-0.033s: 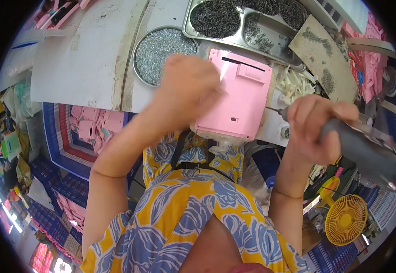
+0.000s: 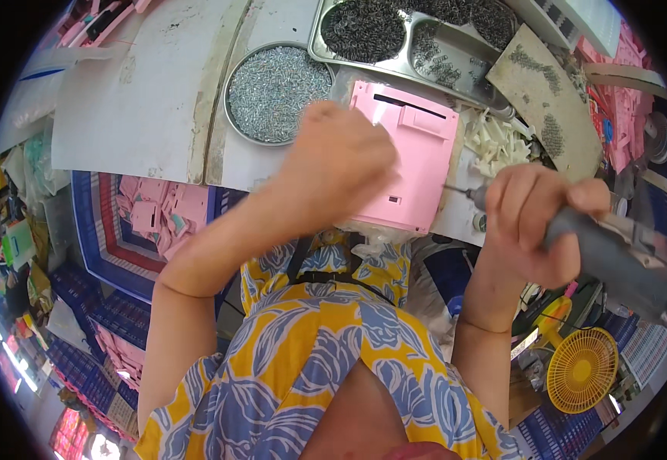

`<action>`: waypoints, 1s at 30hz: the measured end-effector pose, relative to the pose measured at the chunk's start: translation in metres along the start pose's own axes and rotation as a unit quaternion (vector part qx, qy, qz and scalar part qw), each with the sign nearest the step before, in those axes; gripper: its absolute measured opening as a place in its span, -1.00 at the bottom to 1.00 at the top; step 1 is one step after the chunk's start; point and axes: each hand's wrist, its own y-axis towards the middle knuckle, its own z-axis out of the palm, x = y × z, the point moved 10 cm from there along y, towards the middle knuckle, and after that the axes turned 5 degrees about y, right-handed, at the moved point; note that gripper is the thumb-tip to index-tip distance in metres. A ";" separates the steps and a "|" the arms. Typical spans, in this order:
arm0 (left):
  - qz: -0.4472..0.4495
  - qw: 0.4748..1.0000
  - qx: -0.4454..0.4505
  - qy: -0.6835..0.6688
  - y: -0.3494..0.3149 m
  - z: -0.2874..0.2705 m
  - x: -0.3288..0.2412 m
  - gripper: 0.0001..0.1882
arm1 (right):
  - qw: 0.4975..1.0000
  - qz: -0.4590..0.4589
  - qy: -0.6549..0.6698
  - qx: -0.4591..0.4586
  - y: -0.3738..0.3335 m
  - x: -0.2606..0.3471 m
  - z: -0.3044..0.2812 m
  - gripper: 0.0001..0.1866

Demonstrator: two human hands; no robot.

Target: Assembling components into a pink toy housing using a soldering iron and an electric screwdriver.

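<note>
A pink plastic housing (image 2: 417, 165) with a dark slot and a small square hole lies on the bench in front of me. My left hand (image 2: 346, 165), slightly blurred, is closed over its left side; anything between the fingers is hidden. In my right hand (image 2: 536, 218) I grip a dark grey electric screwdriver (image 2: 617, 264). Its thin bit points left, with the tip by the housing's right edge. A round metal dish (image 2: 276, 96) of small silvery screws stands beyond my left hand.
A steel compartment tray (image 2: 440, 65) of dark springs lies at the back. White plastic pieces (image 2: 498, 142) sit right of the housing, near a board (image 2: 548, 92) with small springs. A blue crate (image 2: 88, 245) of pink parts stands lower left; a yellow fan (image 2: 582, 370) is lower right.
My left hand has moved right and slightly nearer, further over the pink housing. The electric screwdriver has tilted slightly, its rear end lower. The housing has stayed in place.
</note>
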 end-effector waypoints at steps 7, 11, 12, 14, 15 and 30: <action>-0.031 0.990 -0.008 -0.141 -0.008 0.030 -0.017 -0.90 | 0.999 -0.014 0.004 0.045 0.001 0.000 0.023 -0.66; -0.027 0.991 -0.002 -0.133 -0.008 0.033 -0.017 -0.87 | 1.000 -0.008 -0.012 0.023 -0.004 -0.003 0.023 -0.65; -0.022 0.993 0.000 -0.116 -0.008 0.033 -0.017 -0.85 | 1.000 -0.007 -0.015 0.018 -0.004 -0.003 0.022 -0.65; -0.033 0.996 -0.004 -0.084 -0.003 0.026 -0.012 -0.81 | 1.000 -0.005 -0.017 0.010 0.000 -0.005 0.019 -0.66; -0.039 0.997 -0.007 -0.069 0.000 0.020 -0.008 -0.79 | 1.000 -0.011 -0.028 0.002 0.004 -0.006 0.013 -0.67; -0.207 0.955 -0.041 0.209 -0.038 -0.051 0.128 -0.88 | 0.989 -0.055 -0.096 -0.096 0.032 -0.057 -0.064 -0.76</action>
